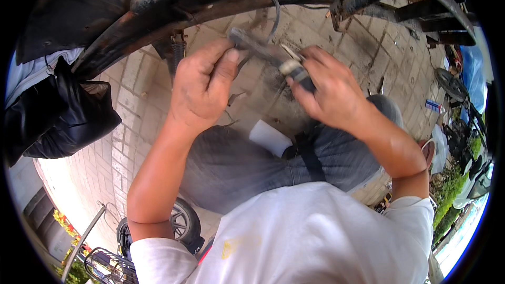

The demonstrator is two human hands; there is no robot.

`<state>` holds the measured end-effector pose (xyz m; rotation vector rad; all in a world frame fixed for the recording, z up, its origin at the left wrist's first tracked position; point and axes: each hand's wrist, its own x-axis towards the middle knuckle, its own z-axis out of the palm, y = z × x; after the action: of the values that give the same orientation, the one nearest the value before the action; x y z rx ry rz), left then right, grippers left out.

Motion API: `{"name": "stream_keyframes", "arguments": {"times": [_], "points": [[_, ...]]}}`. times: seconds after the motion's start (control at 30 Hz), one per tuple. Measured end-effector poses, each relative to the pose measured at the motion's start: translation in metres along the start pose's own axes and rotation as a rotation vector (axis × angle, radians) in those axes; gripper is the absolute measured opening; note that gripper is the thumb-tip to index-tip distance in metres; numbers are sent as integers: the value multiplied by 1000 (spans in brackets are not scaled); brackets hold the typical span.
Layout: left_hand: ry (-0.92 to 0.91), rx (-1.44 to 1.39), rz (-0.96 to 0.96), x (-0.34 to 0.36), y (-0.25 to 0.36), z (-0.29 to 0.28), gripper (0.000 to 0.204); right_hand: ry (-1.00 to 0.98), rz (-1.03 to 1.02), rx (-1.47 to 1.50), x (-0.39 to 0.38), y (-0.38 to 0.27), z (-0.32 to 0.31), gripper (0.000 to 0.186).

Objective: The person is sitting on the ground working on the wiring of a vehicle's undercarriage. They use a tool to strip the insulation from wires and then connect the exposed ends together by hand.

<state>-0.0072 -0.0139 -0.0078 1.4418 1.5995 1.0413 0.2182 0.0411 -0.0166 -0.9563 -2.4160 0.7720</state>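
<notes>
My right hand (pixel 332 88) is closed round the dark handle of a long, dark tool (pixel 256 47) with a pale collar. The tool's far end reaches up to the left, next to my left fingertips; motion blur hides its exact kind. A thin pale strip (pixel 289 51) sticks out beside my right fingers. My left hand (pixel 204 80) is closed, thumb pressed to the bent index finger. What it pinches, if anything, is hidden; a thin dark piece (pixel 243 63) shows just beside it. Both hands are raised over the paving, below a rusty metal frame.
The curved, rusty frame (pixel 210 9) spans the top, with a thin cable (pixel 276 16) hanging from it. A white cylinder (pixel 270 138) lies by my lap. A black bag (pixel 73 115) hangs at left. A blue can (pixel 434 106) and a wheel (pixel 451 84) are at right.
</notes>
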Motion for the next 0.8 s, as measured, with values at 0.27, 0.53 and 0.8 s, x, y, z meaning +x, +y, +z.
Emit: {"name": "stream_keyframes", "arguments": {"times": [0.27,0.53,0.8], "points": [[28,1,54,-5,-2,-2,20,-312,302,379,6,11,-18,17],[-222,86,111,-4,-1,-19,12,-471,13,376,2,33,-34,18],[-364,232,281,-5,8,-21,11,-403,-126,-112,-3,33,-72,29]]}}
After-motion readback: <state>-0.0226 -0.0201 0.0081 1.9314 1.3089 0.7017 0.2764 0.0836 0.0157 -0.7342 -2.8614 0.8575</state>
